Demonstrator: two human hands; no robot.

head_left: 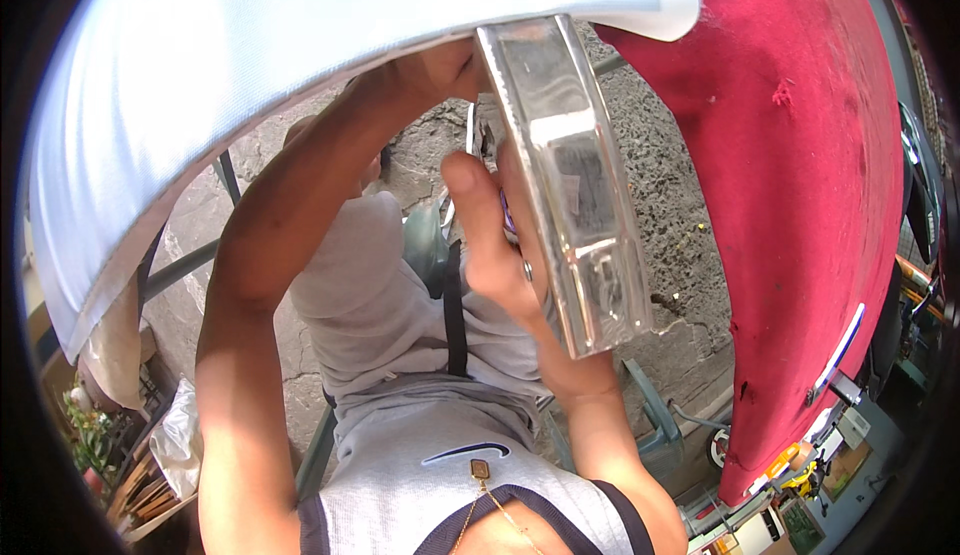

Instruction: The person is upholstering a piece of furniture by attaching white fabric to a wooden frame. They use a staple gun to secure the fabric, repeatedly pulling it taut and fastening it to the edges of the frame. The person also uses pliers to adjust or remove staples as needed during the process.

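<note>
My right hand (498,240) is closed around a long, shiny chrome hand tool (570,180), held upright with its top touching or very near the edge of a white fabric-covered piece (250,45). Its thumb is on the left of the metal body. My left hand (440,67) is under that white edge, just left of the tool's top. Its fingers are mostly hidden behind the piece and the tool, so I cannot make out their grip.
A red cloth-covered surface (800,205) with pens and small tools (800,455) fills the right. Below lie my lap (390,325), a green frame (645,425) and cracked concrete (680,285). A plant (85,425), wood sticks (140,485) and a plastic bag (175,435) are lower left.
</note>
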